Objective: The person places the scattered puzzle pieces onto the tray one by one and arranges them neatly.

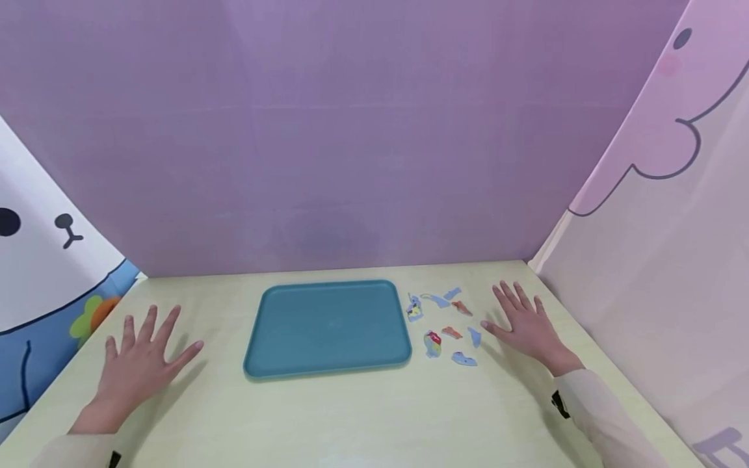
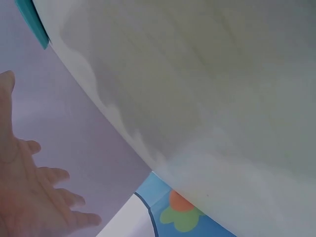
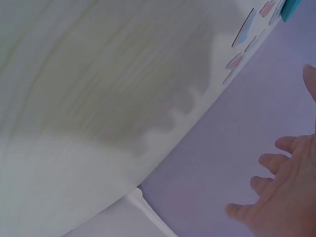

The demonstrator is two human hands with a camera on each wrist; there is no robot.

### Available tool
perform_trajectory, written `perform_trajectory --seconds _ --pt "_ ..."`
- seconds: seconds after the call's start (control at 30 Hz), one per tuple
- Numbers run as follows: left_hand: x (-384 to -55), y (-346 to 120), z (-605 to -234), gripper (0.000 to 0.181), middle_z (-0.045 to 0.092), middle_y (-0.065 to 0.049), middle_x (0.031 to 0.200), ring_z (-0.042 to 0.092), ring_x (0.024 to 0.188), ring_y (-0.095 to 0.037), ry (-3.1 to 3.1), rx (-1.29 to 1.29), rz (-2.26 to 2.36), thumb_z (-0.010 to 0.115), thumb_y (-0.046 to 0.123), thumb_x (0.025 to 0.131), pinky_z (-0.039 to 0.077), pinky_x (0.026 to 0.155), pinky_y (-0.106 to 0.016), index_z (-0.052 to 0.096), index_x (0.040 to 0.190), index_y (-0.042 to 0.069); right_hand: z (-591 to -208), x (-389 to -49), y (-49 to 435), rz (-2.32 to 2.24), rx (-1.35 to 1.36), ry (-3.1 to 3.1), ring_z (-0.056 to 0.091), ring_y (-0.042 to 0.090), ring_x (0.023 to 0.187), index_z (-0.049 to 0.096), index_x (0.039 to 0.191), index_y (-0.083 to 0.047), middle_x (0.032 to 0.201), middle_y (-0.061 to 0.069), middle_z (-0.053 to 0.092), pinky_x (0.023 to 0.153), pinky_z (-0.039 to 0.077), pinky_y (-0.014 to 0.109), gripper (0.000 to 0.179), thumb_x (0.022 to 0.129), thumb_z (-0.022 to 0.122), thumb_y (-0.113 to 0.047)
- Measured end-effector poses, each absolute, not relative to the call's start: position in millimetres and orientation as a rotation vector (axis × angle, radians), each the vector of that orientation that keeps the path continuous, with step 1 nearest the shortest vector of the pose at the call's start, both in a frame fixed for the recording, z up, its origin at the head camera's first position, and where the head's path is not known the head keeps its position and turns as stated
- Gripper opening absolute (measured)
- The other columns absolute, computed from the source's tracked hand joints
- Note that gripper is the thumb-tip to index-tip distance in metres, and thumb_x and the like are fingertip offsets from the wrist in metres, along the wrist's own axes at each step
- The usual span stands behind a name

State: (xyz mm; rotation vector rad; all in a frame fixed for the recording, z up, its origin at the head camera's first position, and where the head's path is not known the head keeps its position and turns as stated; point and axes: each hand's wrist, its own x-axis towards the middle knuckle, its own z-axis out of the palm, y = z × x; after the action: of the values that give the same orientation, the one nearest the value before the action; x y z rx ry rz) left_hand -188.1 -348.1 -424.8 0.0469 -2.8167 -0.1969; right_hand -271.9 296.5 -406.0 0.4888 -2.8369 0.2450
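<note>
My left hand [image 1: 137, 364] hovers over the table left of a teal rectangular tray [image 1: 328, 331], fingers spread and holding nothing. On the other side, my right hand [image 1: 526, 328] is also spread above the table, with nothing in it. Between it and the tray lie several small flat, irregular printed pieces, like puzzle pieces. Nearest the thumb is a light blue piece [image 1: 475, 337]; a red, yellow and blue piece [image 1: 433, 344] lies by the tray's right edge. In the right wrist view, the open right hand [image 3: 286, 192] appears beyond a few pieces [image 3: 244, 28].
The pale wood-grain table [image 1: 351, 416] meets a purple backdrop [image 1: 351, 162] along its far edge. Printed cartoon panels stand at both sides, a white and blue one [image 1: 41, 286] at left and a pink and white one [image 1: 661, 260] at right.
</note>
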Motion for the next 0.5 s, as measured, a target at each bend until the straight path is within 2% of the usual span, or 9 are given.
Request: perform_trajectory --seconds 0.17,0.5 --pt "-190 -342 -423 0.089 0.015 -0.033 0.145 0.002 0.126 -0.062 -2.805 0.02 -0.222 0.051 0.061 0.082 0.002 0.094 -0.075 0.009 0.148 0.019 -408 -272 292 0.258 0.54 -2.818 0.013 0.037 0.139 0.025 0.144 -0.006 0.15 0.018 0.021 0.103 0.009 0.065 0.078 0.086 0.053 -0.049" --pt "-191 -330 -418 0.084 0.03 -0.034 0.138 0.02 0.122 -0.063 -2.718 -0.088 -0.217 0.057 0.056 0.081 0.018 0.09 -0.073 0.021 0.146 0.016 -412 -270 283 0.22 0.623 -2.78 0.022 0.039 0.136 0.034 0.14 -0.004 0.146 0.018 0.03 0.104 0.014 0.062 0.071 0.085 0.06 -0.041"
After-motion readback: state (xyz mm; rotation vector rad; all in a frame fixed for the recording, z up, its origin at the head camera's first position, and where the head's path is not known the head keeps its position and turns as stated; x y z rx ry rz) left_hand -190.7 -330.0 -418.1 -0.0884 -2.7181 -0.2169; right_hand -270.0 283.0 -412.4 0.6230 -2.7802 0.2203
